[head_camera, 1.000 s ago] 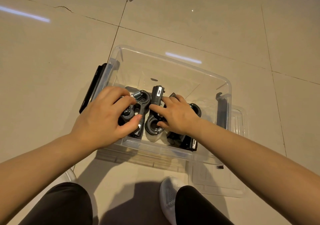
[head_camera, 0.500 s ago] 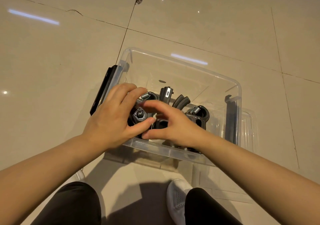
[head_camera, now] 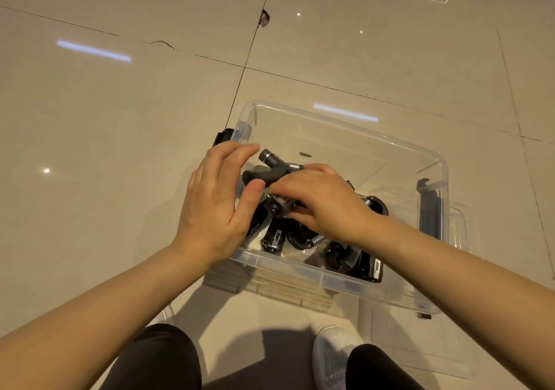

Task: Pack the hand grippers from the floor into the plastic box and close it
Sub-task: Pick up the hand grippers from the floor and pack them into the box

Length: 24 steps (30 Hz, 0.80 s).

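Both hands over the clear plastic box (head_camera: 345, 117) on the floor. Left hand (head_camera: 214, 200), fingers relaxed, thumb touching a hand gripper (head_camera: 271, 169); right hand (head_camera: 322, 202) prob. pinching it. Other grippers (head_camera: 354, 262) lie inside the box w/ lid (head_camera: 459, 227) beside.

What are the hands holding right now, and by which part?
The right hand grips a hand gripper near its spring end, above the plastic box. The left hand rests open against it, gripping nothing.
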Tool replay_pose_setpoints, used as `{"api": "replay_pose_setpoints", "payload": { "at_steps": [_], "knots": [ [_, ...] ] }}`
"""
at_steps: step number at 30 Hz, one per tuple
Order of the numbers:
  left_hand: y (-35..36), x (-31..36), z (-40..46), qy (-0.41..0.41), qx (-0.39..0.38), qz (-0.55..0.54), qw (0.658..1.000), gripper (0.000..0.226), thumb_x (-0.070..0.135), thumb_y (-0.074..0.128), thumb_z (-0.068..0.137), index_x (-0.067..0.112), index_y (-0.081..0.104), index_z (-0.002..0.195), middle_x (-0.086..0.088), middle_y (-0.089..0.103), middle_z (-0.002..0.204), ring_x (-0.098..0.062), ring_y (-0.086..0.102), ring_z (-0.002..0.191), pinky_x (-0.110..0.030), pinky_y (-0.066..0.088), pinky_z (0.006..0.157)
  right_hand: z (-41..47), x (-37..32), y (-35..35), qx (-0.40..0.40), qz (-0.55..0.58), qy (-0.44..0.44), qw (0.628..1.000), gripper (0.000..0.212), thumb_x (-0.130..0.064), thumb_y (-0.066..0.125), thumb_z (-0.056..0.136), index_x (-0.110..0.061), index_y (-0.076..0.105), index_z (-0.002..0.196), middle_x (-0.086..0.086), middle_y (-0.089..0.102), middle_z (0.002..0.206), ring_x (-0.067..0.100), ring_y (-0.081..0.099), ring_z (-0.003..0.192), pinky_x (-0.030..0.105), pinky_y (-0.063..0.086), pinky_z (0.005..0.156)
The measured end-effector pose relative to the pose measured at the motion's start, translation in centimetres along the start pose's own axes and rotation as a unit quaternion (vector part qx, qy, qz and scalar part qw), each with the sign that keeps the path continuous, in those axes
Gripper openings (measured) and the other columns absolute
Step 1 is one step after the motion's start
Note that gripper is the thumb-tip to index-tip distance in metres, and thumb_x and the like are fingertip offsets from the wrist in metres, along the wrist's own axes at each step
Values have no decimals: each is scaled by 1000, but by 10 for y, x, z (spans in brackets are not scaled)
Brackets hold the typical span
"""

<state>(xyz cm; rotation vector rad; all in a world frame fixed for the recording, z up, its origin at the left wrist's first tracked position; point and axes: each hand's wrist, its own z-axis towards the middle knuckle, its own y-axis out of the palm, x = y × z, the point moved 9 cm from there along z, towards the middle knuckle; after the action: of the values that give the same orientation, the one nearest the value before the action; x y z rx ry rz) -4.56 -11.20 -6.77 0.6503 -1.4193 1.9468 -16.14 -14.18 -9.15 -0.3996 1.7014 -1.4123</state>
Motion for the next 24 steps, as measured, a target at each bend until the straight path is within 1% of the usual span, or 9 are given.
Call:
{"api": "replay_pose_setpoints", "payload": {
  "at_steps": [3, 6, 9, 12, 14, 16, 18, 21, 24],
  "knots": [
    [0, -2, 1, -5, 2, 36, 999, 42, 38, 35, 94, 14, 57, 121, -6, 47, 122, -18, 45, 112, -37, 42, 91, -9, -14, 32, -51, -32, -83, 995, 41, -9, 70, 70, -21, 66, 109, -5, 68, 104, 22, 63, 100, 44, 46, 91],
    [1, -5, 1, -11, 3, 56, 998, 42, 39, 37, 94, 12, 62, 115, -9, 50, 120, -18, 45, 112, -23, 34, 91, -17, -20, 49, -61, -46, -112, 991, 34, -5, 55, 78, -18, 65, 108, 2, 67, 100, 27, 62, 93, 40, 52, 73],
    [2, -4, 1, -16, -3, 57, 998, 44, 40, 34, 94, 12, 61, 115, -8, 51, 119, -18, 45, 112, -23, 34, 90, -21, -15, 54, -56, -108, -128, 984, 35, -9, 39, 85, -17, 62, 109, 3, 64, 101, 27, 60, 97, 40, 51, 70],
    [1, -4, 1, -13, -2, 46, 999, 51, 45, 28, 96, 12, 61, 116, -7, 51, 119, -16, 45, 112, -26, 36, 90, -16, -11, 54, -51, -139, -126, 981, 28, -7, 46, 88, -16, 60, 110, 3, 63, 100, 26, 59, 94, 39, 51, 70],
    [1, -4, 1, -8, 0, 38, 999, 58, 49, 22, 97, 11, 61, 115, -7, 51, 118, -16, 45, 112, -26, 36, 91, -12, -11, 59, -79, -119, -119, 983, 29, -5, 52, 83, -15, 61, 109, 4, 63, 99, 27, 58, 91, 40, 52, 67],
    [1, -5, 1, -7, 4, 32, 999, 59, 51, 21, 97, 11, 62, 114, -7, 52, 117, -17, 46, 111, -25, 36, 91, -14, -9, 67, -118, -86, -122, 982, 37, -5, 64, 75, -15, 62, 111, 7, 63, 104, 29, 59, 92, 38, 53, 66],
    [0, -5, 0, -5, 11, 28, 1000, 57, 49, 23, 97, 12, 64, 111, -8, 53, 116, -18, 46, 110, -23, 35, 91, -19, -3, 72, -136, -84, -120, 980, 43, -12, 73, 70, -16, 64, 112, 7, 63, 109, 28, 60, 96, 37, 52, 70],
    [-2, -6, 0, -7, 18, 26, 999, 51, 44, 28, 97, 12, 66, 108, -7, 54, 113, -19, 47, 109, -23, 35, 92, -21, 4, 76, -134, -126, -112, 976, 40, -24, 76, 71, -21, 65, 109, 4, 64, 109, 27, 60, 102, 39, 52, 76],
    [-2, -7, 1, -17, 19, 39, 999, 41, 37, 36, 95, 12, 66, 106, -7, 55, 111, -19, 48, 108, -20, 34, 91, -17, -1, 78, -124, -148, -127, 973, 36, -28, 75, 73, -21, 64, 107, 4, 64, 100, 28, 60, 94, 38, 53, 69]
  ]
}}
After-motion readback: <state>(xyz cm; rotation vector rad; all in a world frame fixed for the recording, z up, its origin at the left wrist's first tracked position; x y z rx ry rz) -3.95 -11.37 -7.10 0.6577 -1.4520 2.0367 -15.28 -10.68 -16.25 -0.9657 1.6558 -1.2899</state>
